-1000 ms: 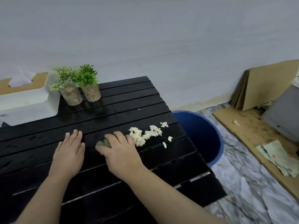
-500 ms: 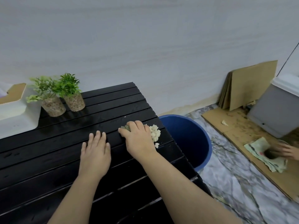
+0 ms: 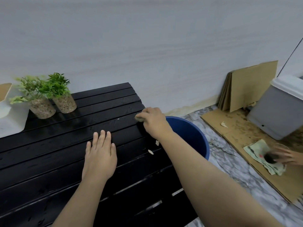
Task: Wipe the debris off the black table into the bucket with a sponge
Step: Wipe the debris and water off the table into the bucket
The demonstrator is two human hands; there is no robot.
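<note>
The right hand, clamped on the sponge, has reached the tabletop edge above the bucket; the debris pile is gone. Left hand lies flat, fingers apart. Two crumbs remain beneath the right wrist: another pass needed.

We take the folded cardboard sheets, leaning upright against the wall, as our landmark. Just right of them we note a grey bin with a pale lid, tilted. In front of both, a flat cardboard mat lies on the marbled floor, carrying a crumpled greenish cloth. Far left of the sheets we see two small green plants in speckled pots, touching, and beyond them a white box, cut off by the frame.
</note>
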